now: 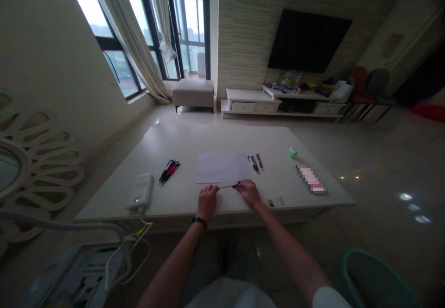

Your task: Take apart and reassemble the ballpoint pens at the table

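**Markings about the two hands: none legible**

Well to the left of the left hand point(207, 201), a white box-shaped device point(142, 191) bears faint print, too small to read. To the right of the right hand point(248, 193), an oblong object point(312, 179) is pixelated, its surface unreadable.

Head view, one: close behind near edge of white table point(222, 137), facing forward-down past far edge; four corners framed.

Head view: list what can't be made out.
Thin dark item: head view, left end covered by left hand; too small to identify.
Pixelated object: head view, details masked by pixelation.
Turquoise tub: head view, cut off by the bottom edge.
White box: head view, markings too small to read.
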A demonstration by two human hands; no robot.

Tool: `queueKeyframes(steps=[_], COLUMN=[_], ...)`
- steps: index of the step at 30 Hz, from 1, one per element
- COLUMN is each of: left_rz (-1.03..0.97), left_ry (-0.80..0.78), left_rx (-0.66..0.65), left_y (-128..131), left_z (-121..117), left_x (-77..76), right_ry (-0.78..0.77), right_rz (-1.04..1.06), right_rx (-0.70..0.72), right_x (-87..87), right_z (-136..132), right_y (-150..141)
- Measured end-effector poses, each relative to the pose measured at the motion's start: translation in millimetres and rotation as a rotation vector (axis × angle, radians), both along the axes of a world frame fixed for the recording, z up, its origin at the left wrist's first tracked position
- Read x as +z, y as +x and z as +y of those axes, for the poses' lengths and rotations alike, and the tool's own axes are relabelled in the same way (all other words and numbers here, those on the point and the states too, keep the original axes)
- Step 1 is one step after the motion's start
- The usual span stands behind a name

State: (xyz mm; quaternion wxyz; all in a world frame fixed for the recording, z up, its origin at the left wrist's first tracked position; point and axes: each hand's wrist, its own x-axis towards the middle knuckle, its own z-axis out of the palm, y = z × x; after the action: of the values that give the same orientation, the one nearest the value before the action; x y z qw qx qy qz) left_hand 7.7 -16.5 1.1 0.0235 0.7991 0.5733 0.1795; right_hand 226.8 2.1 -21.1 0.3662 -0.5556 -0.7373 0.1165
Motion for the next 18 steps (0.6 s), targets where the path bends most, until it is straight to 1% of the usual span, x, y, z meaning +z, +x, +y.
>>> queueKeyframes(steps=[4, 9, 14, 16, 18], left_rz=[-0.017, -0.029, -0.027, -0.028, -0.024], left_ry=[0.011, 0.022, 0.033, 0.034, 0.035], left_rx=[0.005, 0.007, -0.002, -0.021, -0.039], left_y=[-1, -1, -1, 0, 0], left_z=[0, 0, 0, 0, 0], left_x=[-0.3, -0.2, -0.4, -0.6, -0.3], right_ry=[0.002, 0.056, 0.084, 0.106, 0.113], right_rz=[-0.036, -0.042, 0.004, 0.045, 0.084], right_rx=[-0.047, -0.075, -0.089, -0.125, -0.124], right_x=[-0.5, 0.6, 0.9, 0.2, -0.1], right_z=[16, 19, 10, 1, -10], right_y=[-18, -22, -15, -11, -10])
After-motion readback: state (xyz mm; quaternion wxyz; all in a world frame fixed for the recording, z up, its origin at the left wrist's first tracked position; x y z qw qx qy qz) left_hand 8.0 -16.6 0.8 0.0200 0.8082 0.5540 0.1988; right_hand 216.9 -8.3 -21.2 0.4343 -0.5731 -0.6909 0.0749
